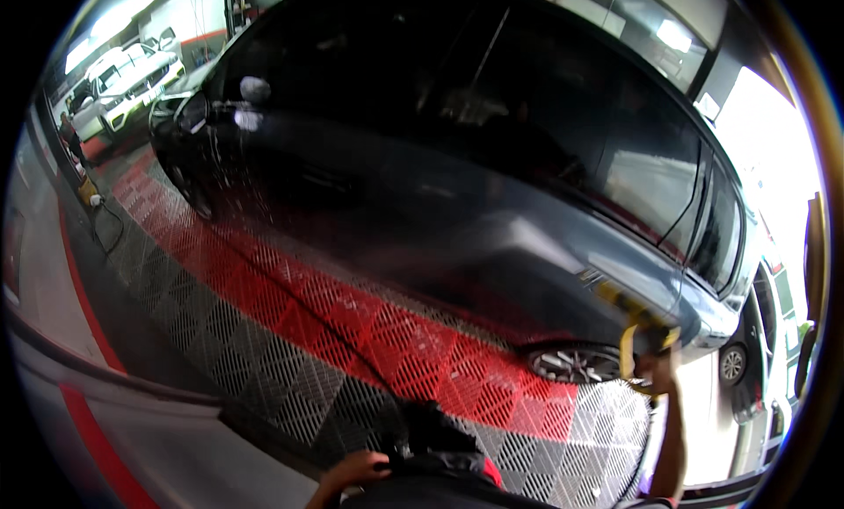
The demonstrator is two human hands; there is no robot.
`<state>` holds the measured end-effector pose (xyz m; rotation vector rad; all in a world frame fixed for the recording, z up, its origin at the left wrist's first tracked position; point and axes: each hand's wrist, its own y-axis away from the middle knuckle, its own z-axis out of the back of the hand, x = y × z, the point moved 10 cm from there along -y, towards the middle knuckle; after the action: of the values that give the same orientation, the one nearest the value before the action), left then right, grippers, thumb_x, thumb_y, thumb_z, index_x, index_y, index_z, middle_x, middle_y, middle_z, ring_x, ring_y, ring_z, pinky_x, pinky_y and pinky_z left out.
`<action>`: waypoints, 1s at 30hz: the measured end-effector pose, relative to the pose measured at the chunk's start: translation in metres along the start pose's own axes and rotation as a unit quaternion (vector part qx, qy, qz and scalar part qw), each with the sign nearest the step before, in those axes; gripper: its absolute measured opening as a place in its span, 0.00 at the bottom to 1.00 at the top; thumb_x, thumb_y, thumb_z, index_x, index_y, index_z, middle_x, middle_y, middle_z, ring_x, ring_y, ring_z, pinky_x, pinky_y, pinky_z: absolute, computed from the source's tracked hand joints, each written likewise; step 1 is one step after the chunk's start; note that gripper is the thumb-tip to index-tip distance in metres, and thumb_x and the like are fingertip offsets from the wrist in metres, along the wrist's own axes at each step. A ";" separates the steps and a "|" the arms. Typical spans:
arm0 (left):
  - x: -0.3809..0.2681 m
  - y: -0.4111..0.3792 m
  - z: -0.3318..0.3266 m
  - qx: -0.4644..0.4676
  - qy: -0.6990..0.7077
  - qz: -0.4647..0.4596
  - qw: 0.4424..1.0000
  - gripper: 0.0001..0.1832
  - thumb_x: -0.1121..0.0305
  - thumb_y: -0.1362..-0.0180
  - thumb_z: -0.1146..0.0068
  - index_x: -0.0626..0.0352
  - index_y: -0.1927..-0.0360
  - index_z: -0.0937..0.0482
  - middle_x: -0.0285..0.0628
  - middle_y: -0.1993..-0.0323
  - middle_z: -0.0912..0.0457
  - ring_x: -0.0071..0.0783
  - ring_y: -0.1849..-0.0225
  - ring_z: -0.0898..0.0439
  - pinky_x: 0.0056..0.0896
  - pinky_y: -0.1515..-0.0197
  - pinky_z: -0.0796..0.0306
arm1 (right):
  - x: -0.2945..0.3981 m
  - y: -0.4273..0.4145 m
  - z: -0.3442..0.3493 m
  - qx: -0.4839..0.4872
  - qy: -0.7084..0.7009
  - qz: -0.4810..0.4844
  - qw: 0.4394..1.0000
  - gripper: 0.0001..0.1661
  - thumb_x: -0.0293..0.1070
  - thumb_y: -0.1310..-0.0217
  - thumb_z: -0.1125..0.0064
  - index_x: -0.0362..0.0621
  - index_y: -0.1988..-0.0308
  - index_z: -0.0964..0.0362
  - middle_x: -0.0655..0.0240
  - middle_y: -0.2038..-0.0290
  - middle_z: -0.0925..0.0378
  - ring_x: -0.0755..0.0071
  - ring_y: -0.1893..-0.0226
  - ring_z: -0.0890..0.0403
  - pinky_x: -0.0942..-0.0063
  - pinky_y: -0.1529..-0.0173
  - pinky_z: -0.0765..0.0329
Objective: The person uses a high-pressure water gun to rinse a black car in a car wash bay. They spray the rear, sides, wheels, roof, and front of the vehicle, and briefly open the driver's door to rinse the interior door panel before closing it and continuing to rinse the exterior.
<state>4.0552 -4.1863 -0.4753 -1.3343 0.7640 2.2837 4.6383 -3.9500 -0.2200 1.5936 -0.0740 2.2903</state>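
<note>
A dark, glossy car (409,232) stands side-on before me. My right hand (649,370), at the end of a raised arm, is closed around a yellow-and-black handheld tool (636,314), close to the car's rear side above the rear wheel (573,364). The image is blurred there, so the tool's exact kind and whether it touches the paint cannot be told. My left hand (359,469) is low beside my dark clothing; its fingers look bent, and I see nothing clearly in them. Whitish streaks mark the car's front side near the wing mirror (254,90).
Red and grey slatted floor tiles (369,331) lie beneath the car, with a dark hose or cable (323,318) across them. A person (69,136) stands at the far left near a white vehicle (125,80). Another car (738,370) is at the right.
</note>
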 end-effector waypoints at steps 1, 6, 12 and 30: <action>-0.006 -0.001 0.005 -0.014 0.021 -0.002 1.000 0.12 0.59 0.47 0.43 0.57 0.67 0.22 0.49 0.71 0.21 0.49 0.66 0.21 0.44 0.65 0.30 | 0.057 -0.013 0.039 -0.010 0.073 0.094 0.993 0.11 0.31 0.49 0.45 0.44 0.64 0.34 0.68 0.83 0.31 0.75 0.87 0.30 0.77 0.85 0.35; -0.022 -0.001 0.053 -0.134 0.035 -0.070 0.988 0.07 0.66 0.46 0.46 0.57 0.68 0.22 0.44 0.77 0.26 0.39 0.73 0.27 0.38 0.69 0.33 | 0.348 0.029 0.043 -0.068 0.155 0.349 0.922 0.19 0.43 0.45 0.52 0.43 0.83 0.36 0.72 0.90 0.36 0.77 0.91 0.32 0.79 0.85 0.35; 0.064 -0.011 0.058 -0.060 0.089 -0.020 0.994 0.05 0.72 0.45 0.49 0.56 0.71 0.21 0.41 0.84 0.32 0.31 0.81 0.32 0.34 0.76 0.37 | 0.451 0.032 -0.064 -0.040 0.107 0.344 0.932 0.21 0.46 0.46 0.52 0.43 0.84 0.37 0.71 0.91 0.38 0.76 0.91 0.32 0.79 0.84 0.32; 0.164 0.014 0.264 -0.092 0.018 0.050 0.994 0.09 0.69 0.51 0.47 0.53 0.64 0.22 0.47 0.70 0.21 0.49 0.65 0.22 0.41 0.64 0.29 | 0.638 -0.009 -0.467 0.136 0.046 0.435 0.889 0.13 0.37 0.51 0.52 0.42 0.82 0.40 0.67 0.87 0.36 0.78 0.91 0.34 0.78 0.83 0.30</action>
<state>3.7931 -4.0228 -0.5104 -1.4502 0.6572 2.4658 4.0254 -3.6699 0.1927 1.8220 -0.5755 3.1581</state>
